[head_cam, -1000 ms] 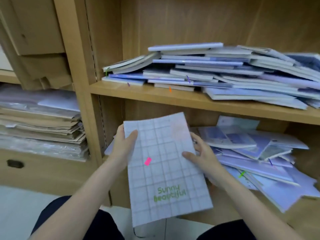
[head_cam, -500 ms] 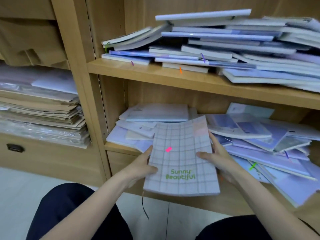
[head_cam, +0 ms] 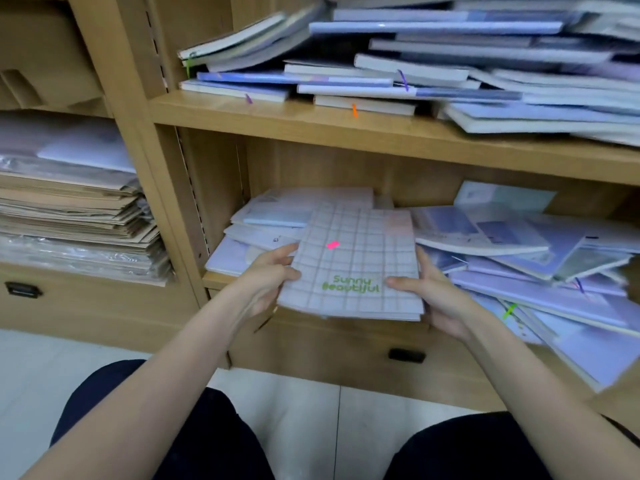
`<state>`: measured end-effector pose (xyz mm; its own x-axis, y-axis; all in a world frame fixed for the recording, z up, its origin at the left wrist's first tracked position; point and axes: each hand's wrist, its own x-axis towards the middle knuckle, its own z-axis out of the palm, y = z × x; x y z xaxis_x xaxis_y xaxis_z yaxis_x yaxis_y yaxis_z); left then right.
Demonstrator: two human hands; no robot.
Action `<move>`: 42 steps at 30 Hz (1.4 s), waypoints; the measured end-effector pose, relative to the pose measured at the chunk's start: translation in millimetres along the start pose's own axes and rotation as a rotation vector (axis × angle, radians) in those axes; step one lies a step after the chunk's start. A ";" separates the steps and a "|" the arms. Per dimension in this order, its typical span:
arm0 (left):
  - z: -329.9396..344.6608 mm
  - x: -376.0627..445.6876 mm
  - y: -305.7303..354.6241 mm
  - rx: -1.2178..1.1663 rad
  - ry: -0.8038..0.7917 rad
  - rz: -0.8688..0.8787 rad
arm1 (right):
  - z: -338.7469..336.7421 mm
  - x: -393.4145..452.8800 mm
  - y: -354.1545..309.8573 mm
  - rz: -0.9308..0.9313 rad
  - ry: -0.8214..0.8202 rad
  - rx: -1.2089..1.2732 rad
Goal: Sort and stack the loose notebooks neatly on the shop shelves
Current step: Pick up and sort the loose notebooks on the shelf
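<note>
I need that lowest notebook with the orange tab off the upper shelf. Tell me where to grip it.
Pinch the front edge of the orange-tab notebook from the front: only that edge, facing out near the shelf lip, shows. Other notebooks lie on it, so steady them while sliding it out.

One head-worn view – looking forward and down, close to the shelves [head_cam: 346,128].

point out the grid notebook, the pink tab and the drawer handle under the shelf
grid notebook [head_cam: 360,258], head view, middle of its cover
pink tab [head_cam: 333,244], head view, its centre
drawer handle [head_cam: 406,355], head view, middle of the dark pull
</note>
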<state>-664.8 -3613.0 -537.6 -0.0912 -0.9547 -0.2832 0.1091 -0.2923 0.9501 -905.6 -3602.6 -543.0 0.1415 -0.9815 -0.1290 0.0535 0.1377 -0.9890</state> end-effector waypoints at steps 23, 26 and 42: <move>89.7 126.6 9.8 1.555 0.198 0.578 | -138.4 32.7 -15.3 0.041 0.421 0.146; 95.5 128.4 5.3 1.561 0.297 0.557 | -143.0 32.2 -12.9 0.067 0.410 0.175; 92.6 92.7 8.2 0.925 0.397 0.955 | -123.6 28.9 -16.2 0.035 0.403 0.166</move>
<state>-764.0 -3698.7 -544.0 -0.0518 -0.7593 0.6487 -0.7336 0.4697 0.4911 -1024.5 -3649.6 -539.5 -0.2492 -0.9449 -0.2123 0.2182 0.1588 -0.9629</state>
